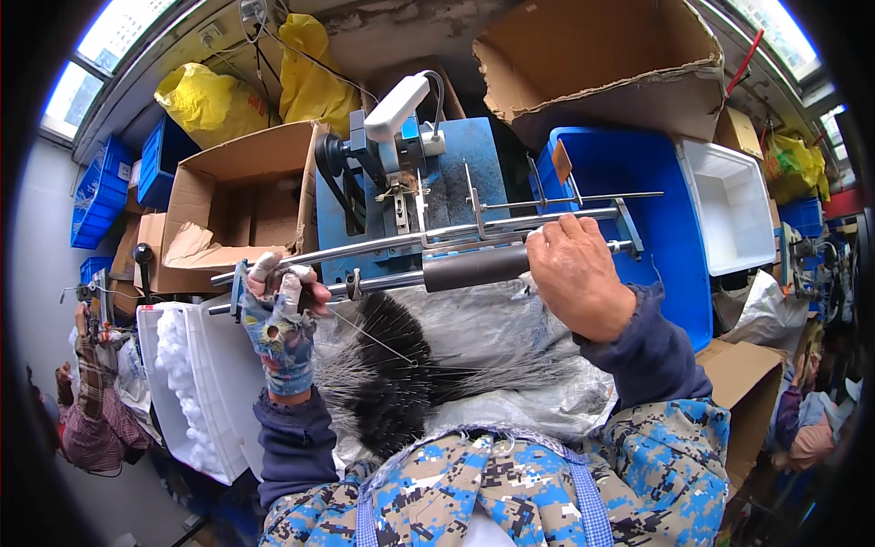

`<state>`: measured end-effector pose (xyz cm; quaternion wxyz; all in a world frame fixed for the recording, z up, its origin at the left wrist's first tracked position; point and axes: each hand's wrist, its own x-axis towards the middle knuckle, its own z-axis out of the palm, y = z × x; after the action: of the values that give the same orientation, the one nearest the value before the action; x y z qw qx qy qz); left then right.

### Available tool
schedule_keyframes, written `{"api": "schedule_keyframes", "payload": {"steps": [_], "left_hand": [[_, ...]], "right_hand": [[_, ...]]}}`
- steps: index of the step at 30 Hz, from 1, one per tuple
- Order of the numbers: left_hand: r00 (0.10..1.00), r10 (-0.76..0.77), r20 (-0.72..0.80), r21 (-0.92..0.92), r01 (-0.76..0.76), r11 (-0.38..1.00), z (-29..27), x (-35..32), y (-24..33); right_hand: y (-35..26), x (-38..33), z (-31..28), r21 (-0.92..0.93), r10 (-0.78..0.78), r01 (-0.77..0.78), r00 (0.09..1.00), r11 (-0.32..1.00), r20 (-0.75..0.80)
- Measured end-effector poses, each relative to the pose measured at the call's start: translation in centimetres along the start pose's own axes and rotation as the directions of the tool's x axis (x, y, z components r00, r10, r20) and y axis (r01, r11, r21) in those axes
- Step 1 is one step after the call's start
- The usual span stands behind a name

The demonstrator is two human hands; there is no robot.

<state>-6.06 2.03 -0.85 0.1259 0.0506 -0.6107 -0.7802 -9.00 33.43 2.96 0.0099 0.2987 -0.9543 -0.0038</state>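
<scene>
My left hand (284,319), in a patterned fingerless glove with taped fingertips, is closed near the left end of the machine's metal rods. A thin wire (375,339) runs from its fingers down to the right, over the bristles. My right hand (581,273) curls over the right end of a dark grey sleeve (474,268) on the front rod. Behind the rods stands a blue-based machine (474,146) with a belt wheel and a white lamp-like head. A bundle of black-bristled wire brushes (392,365) lies across a grey plastic sheet (492,333) before me.
A large blue bin (629,155) stands right of the machine, beside a white tub (729,210). Cardboard boxes are at left (241,164) and back right (602,46). A white container (196,392) holds white fluffy material. Other people work at both sides.
</scene>
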Motion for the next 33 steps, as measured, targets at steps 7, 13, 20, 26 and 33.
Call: {"api": "schedule_keyframes", "payload": {"steps": [7,13,20,26,33], "left_hand": [[0.959,0.216,0.182,0.325,-0.266,0.907,6.5,-3.7,1.0],[0.854,-0.156,0.497,0.704,-0.292,0.647,1.2,-3.6,0.7],[0.595,-0.486,0.640,0.703,-0.708,0.060,0.5,-3.4,-5.0],[0.618,-0.387,0.684,0.715,-0.675,0.185,-0.2,-3.5,-3.5],[0.688,-0.136,0.713,0.699,-0.681,0.218,1.6,-2.6,1.2]], "right_hand": [[-9.5,3.1,1.7,0.882,0.009,0.328,0.936,0.338,-0.351],[-2.8,4.6,0.5,0.594,0.144,0.073,0.940,0.801,-0.310],[0.2,12.5,7.4,0.180,0.201,-0.162,0.954,0.970,-0.224],[-0.1,13.2,8.3,0.134,0.194,-0.164,0.947,0.977,-0.255],[0.1,13.2,8.5,0.144,0.149,-0.122,0.969,0.982,-0.196]]}}
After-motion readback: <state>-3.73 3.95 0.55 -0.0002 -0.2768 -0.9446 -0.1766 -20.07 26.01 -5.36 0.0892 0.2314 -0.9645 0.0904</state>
